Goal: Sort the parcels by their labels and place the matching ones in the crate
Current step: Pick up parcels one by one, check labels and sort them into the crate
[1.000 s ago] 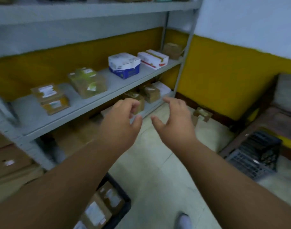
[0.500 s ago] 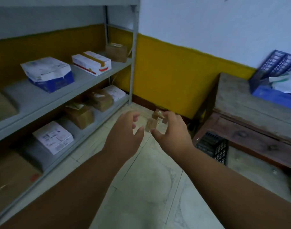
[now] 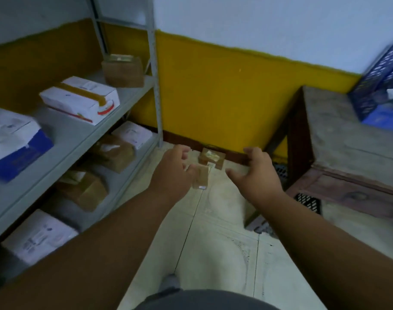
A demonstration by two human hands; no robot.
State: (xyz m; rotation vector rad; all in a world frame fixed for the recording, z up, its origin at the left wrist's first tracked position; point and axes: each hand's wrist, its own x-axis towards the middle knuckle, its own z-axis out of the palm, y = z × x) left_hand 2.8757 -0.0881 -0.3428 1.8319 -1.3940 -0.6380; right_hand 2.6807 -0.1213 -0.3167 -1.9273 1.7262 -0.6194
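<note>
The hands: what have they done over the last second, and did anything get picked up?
Both hands reached out from the shelves toward two small brown parcels on the floor by the wall. The left hand and right hand spread apart around them. Neither holds anything. The shelf parcels stayed put.

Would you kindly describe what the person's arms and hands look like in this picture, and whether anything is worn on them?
Both forearms are bare right to the lower edge of the picture: no sleeves show. The left hand and the right hand wear no gloves, and no watch, ring or wristband can be seen. The picture is slightly blurred, so small details could be missed. Dark grey clothing shows at the bottom edge.
</note>
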